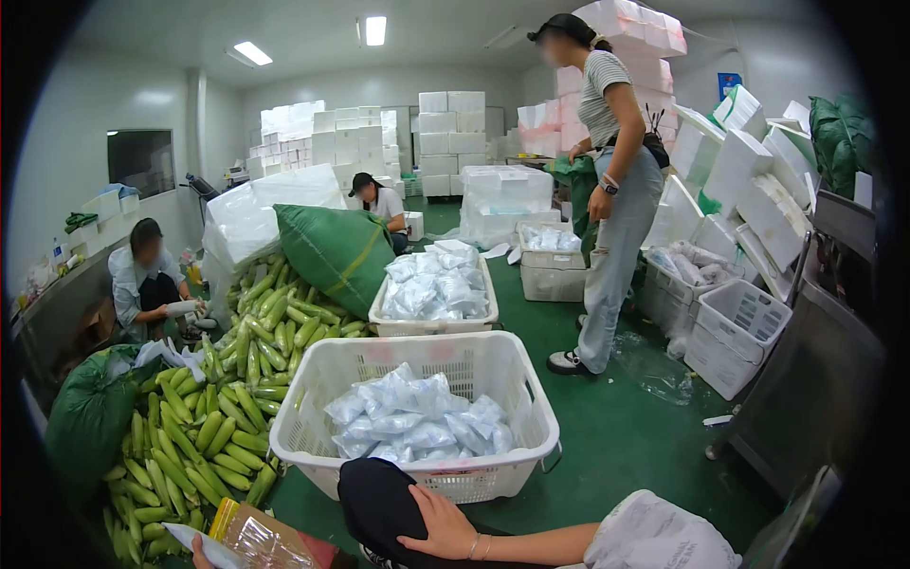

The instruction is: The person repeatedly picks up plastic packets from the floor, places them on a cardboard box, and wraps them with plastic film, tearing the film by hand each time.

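Observation:
My right hand (436, 524) lies with its fingers apart on my dark-clad knee (379, 503), holding nothing. Only a small part of my left hand (200, 552) shows at the bottom left edge, against a flat white pointed piece (207, 544) that it seems to grip. Beside that piece is a brown cardboard box (275, 541) with clear tape and a yellow edge. Just beyond my knee stands a white plastic basket (322, 379), partly filled with sealed bags with bluish-white contents (417, 417). Green corn cobs (204, 436) are heaped to its left.
Another white basket of bags (436, 284) stands behind. Green sacks (332, 251) lie on and beside the corn. One person (607, 190) stands at right; two others crouch farther back. White foam boxes (450, 133) are stacked behind. An empty crate (739, 332) and metal table (806, 379) stand right.

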The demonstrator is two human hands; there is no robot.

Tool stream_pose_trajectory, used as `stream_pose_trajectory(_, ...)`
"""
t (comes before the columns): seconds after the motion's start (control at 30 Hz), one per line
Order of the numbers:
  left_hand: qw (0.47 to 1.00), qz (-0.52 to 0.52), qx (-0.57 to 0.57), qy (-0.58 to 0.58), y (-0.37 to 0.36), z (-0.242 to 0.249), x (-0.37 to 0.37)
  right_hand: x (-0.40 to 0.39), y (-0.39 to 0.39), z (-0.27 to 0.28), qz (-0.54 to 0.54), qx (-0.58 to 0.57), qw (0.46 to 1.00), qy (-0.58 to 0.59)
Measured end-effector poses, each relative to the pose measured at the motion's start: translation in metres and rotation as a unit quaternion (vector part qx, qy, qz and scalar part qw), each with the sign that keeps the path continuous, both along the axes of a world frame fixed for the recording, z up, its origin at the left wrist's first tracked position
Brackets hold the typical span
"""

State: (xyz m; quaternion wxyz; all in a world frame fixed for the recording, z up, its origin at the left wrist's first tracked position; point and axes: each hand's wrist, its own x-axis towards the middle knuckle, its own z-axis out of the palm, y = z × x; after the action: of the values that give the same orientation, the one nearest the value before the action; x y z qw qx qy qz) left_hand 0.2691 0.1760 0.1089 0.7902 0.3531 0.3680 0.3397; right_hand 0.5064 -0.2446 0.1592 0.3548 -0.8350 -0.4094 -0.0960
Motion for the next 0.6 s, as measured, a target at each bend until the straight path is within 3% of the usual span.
stream_pose_trajectory(0.13, 1.0, 0.014, 0.017, 0.007, -0.019, 0.019, 0.003, -0.002, -0.003, -0.003, -0.014, -0.024, 1.0, 0.009)
stream_pose_trajectory(0.27, 0.999, 0.02, -0.039, -0.004, -0.018, 0.028, 0.001, 0.004, -0.001, -0.017, -0.021, -0.008, 1.0, -0.016)
stream_pose_trajectory(0.43, 0.998, 0.036, -0.001, 0.045, -0.03, 0.039, 0.002, 0.001, 0.0, -0.01, -0.029, -0.013, 0.999, 0.005)
stream_pose_trajectory(0.6, 0.997, 0.031, -0.053, 0.044, -0.033, 0.042, -0.003, 0.002, 0.001, -0.009, -0.017, 0.0, 1.0, 0.0)
